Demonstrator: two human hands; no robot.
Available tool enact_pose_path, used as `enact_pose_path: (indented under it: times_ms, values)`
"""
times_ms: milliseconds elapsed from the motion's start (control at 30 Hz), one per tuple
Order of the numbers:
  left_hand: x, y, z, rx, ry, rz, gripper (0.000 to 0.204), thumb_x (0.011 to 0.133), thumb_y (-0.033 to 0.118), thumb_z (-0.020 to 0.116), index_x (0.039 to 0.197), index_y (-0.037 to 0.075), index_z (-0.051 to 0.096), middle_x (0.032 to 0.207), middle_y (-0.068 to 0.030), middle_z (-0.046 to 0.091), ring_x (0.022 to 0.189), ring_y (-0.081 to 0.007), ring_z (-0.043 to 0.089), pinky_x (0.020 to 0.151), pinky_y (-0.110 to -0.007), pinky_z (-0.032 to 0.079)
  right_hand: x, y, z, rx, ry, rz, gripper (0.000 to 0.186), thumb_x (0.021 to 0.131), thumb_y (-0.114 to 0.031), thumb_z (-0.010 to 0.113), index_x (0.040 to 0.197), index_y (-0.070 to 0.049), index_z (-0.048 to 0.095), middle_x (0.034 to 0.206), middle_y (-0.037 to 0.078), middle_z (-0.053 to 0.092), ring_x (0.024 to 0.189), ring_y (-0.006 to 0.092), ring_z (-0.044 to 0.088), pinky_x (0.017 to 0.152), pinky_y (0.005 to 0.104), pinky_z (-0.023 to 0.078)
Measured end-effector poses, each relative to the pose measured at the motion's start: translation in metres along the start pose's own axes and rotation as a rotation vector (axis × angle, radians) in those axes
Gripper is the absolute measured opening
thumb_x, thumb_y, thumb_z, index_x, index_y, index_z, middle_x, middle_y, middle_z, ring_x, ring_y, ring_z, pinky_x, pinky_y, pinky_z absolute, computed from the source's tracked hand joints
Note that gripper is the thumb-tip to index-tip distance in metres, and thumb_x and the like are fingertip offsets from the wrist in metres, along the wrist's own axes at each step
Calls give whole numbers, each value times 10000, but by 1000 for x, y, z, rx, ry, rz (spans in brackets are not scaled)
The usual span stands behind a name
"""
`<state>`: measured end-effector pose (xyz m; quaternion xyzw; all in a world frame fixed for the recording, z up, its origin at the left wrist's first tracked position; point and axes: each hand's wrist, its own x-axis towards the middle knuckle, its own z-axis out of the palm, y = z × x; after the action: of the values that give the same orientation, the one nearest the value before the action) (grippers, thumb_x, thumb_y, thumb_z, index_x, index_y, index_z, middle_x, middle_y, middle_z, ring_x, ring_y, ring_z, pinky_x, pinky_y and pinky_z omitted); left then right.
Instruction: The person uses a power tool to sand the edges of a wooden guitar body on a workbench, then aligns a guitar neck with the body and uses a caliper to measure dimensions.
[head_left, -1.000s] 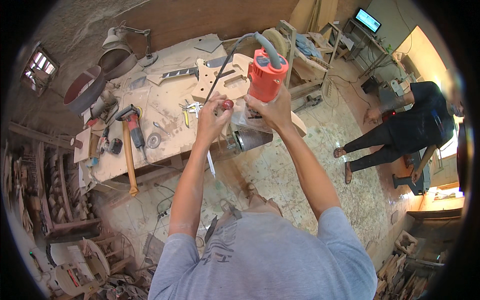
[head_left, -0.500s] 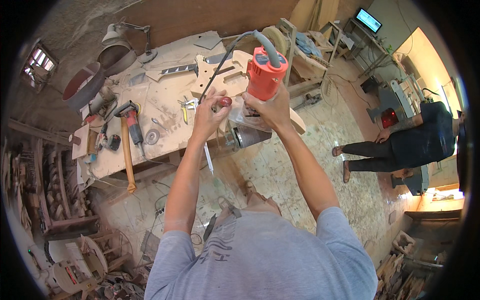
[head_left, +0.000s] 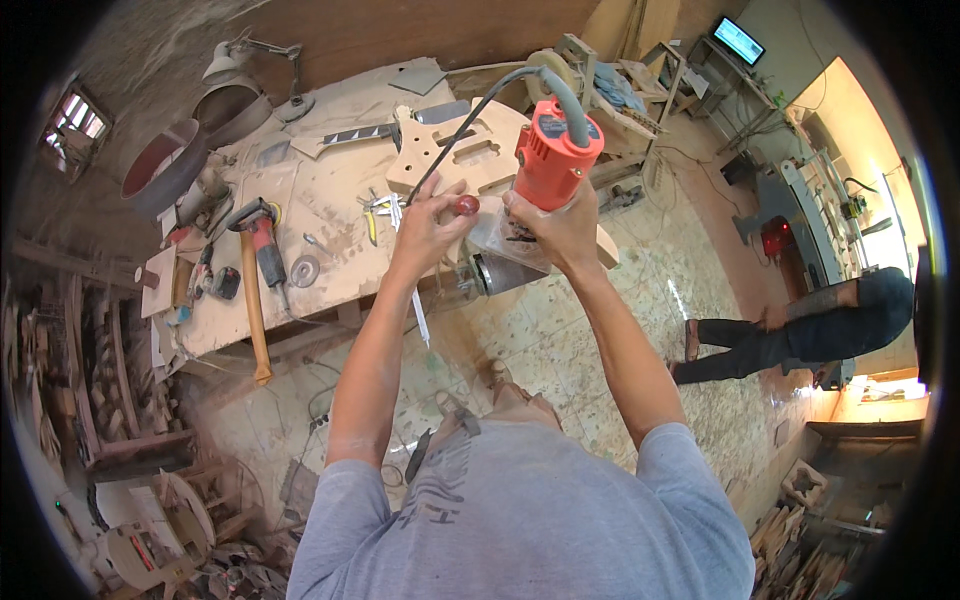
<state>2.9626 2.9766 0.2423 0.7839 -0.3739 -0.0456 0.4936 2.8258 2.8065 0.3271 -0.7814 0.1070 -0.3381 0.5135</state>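
My right hand is wrapped around the lower body of a red handheld router, its thick grey cord arching up and left. A clear base plate spreads out under the router toward my other hand. My left hand has its fingers closed at a round, dark red knob at the plate's left side. Beneath and beyond the router lies a pale wooden guitar body with cut-out pockets, at the bench's right end. The router's bit is hidden.
On the dusty bench lie a guitar neck, yellow-handled pliers, a red-and-black angle grinder and a hammer-like wooden handle. A caliper juts past the front edge. Another person stands at the right.
Both my hands have shifted slightly to the right with the router and the knob. The person at the right has bent over and moved nearer.
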Motion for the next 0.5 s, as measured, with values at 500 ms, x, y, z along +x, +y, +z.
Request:
enact_pose_path:
  times_ms: [500]
  values:
    - [2,-12,-3,-102,90,-38,377,892,170,785,1251,60,766,1435,-115,673,1483,-251,493,1202,-401,400,15,3,19,-11,-9,-72,572,770,-226,906,1228,-29,626,1062,65,727,969,165,700,889,342,564]
